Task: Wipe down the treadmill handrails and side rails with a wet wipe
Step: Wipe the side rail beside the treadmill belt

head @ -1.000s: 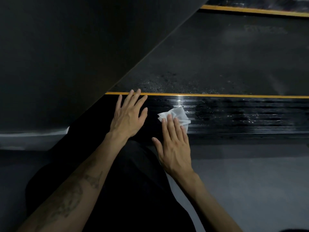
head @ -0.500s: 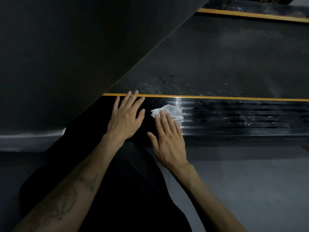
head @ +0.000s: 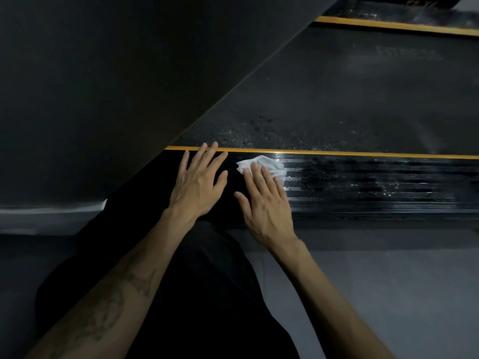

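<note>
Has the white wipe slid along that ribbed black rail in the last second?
Yes. The wet wipe under the right hand has slid leftward along the side rail, closing the gap to the left hand, which rests flat.

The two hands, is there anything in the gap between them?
Nothing: in the head view, only bare black side rail shows between the left hand and the right hand pressing the wipe.

Two bare hands: left hand (head: 198,183), right hand (head: 267,203); one white wet wipe (head: 261,164); two ribbed black side rails: near side rail (head: 375,187), far side rail (head: 404,11); two orange edge stripes: near stripe (head: 363,153), far stripe (head: 394,25); one treadmill belt (head: 337,94).
</note>
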`<state>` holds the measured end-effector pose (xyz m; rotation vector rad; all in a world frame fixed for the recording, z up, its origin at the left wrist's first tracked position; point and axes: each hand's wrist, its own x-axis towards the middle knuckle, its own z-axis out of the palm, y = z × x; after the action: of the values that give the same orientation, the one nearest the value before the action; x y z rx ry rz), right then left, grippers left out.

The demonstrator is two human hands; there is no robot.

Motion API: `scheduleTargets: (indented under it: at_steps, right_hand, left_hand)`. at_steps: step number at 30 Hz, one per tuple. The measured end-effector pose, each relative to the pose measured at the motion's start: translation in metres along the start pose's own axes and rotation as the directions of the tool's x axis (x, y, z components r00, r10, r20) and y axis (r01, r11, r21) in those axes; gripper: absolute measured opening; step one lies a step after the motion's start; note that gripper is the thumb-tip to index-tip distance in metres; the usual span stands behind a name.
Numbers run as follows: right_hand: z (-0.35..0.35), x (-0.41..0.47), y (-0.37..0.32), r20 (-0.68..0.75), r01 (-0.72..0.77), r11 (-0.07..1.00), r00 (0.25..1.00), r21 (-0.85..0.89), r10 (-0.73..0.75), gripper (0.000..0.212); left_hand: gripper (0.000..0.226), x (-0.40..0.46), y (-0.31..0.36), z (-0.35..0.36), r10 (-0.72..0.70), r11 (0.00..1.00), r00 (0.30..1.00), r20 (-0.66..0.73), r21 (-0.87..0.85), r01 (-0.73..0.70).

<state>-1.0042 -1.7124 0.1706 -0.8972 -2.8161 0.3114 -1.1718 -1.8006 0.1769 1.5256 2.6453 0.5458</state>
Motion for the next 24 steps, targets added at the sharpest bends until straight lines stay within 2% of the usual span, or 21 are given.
scheduleTargets:
  at_steps: [4,10,16,21,24]
  right_hand:
    - [0.000,-0.012,-0.002,-0.038,-0.100,0.995,0.994,-0.004,0.099,0.073]
    - [-0.003,0.004,-0.001,0.042,0.028,1.000,0.999,0.013,-0.028,0.071]
    - [-0.003,-0.001,-0.005,0.029,-0.103,0.995,0.994,0.013,0.102,0.076]
    - [-0.005,0.011,-0.006,0.060,-0.015,0.999,0.998,0.038,0.013,0.073]
    - [-0.005,0.015,0.004,0.059,-0.039,0.999,0.998,0.003,0.038,0.074]
  left_hand:
    - [0.052,0.000,-0.002,0.001,0.001,1.000,1.000,-0.006,0.005,-0.001]
    - [0.053,0.001,-0.002,0.004,0.005,1.000,1.000,-0.001,0.018,-0.005]
    - [0.063,0.001,-0.002,0.001,0.008,1.000,1.000,0.002,0.021,-0.008]
    - [0.053,0.000,-0.003,0.004,0.002,1.000,1.000,-0.004,0.026,-0.002]
    - [0.053,0.000,-0.002,0.004,0.007,1.000,1.000,-0.014,0.018,-0.007]
